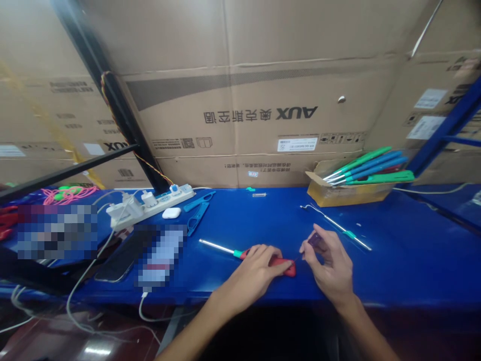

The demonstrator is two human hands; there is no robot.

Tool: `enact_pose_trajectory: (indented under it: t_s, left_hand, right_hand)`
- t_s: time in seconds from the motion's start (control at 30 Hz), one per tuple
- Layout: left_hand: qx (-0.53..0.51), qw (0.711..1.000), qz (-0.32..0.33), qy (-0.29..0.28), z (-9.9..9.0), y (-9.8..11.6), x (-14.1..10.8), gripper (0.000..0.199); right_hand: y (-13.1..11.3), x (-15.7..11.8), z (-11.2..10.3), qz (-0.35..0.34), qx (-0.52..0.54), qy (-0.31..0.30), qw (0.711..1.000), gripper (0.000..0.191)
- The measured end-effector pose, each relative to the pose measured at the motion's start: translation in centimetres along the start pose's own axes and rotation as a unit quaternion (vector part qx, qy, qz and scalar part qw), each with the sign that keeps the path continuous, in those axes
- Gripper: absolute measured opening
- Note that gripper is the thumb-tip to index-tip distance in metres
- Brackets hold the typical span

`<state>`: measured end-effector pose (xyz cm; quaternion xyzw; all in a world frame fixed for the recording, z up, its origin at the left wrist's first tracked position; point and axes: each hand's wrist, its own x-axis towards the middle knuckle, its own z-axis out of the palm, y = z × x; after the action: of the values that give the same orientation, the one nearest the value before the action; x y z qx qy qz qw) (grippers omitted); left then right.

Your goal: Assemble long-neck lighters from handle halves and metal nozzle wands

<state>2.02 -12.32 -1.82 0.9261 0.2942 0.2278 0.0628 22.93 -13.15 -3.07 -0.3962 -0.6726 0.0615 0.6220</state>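
My left hand [259,268] is closed over the red handle of a long-neck lighter [288,267], pressing it to the blue table. The lighter's metal tube and green collar point left. In my right hand [330,263], between thumb and fingers, is a small screwdriver [314,239] with a dark purple handle. Its thin shaft slants down to the red handle's right end; whether the tip touches is too fine to see. Behind my right hand lies a loose metal tube [338,225] with a green piece and a thin wire.
A small cardboard box [349,194] of green and blue lighters stands at the back right. Blue plastic handle halves [198,218], a white earphone case [172,213], a power strip [165,204] and two phones [120,255] lie left. Small clear and green parts [259,194] sit behind.
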Motion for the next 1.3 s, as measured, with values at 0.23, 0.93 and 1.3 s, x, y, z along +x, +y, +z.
enact_pose_trajectory:
  t_s: [0.23, 0.93, 1.3]
  left_hand:
    - [-0.005, 1.000, -0.005, -0.004, 0.0, 0.0, 0.0, 0.026]
    - [-0.009, 1.000, -0.014, -0.017, 0.1, 0.1, -0.2, 0.029]
    - [0.012, 1.000, -0.008, -0.007, 0.2, 0.1, -0.2, 0.027]
  right_hand:
    - [0.1, 0.0, -0.1, -0.010, 0.009, -0.011, 1.000, 0.057]
    - [0.3, 1.0, 0.1, 0.010, 0.102, -0.030, 0.994, 0.052]
    - [0.1, 0.8, -0.1, -0.024, 0.065, -0.027, 0.997, 0.058]
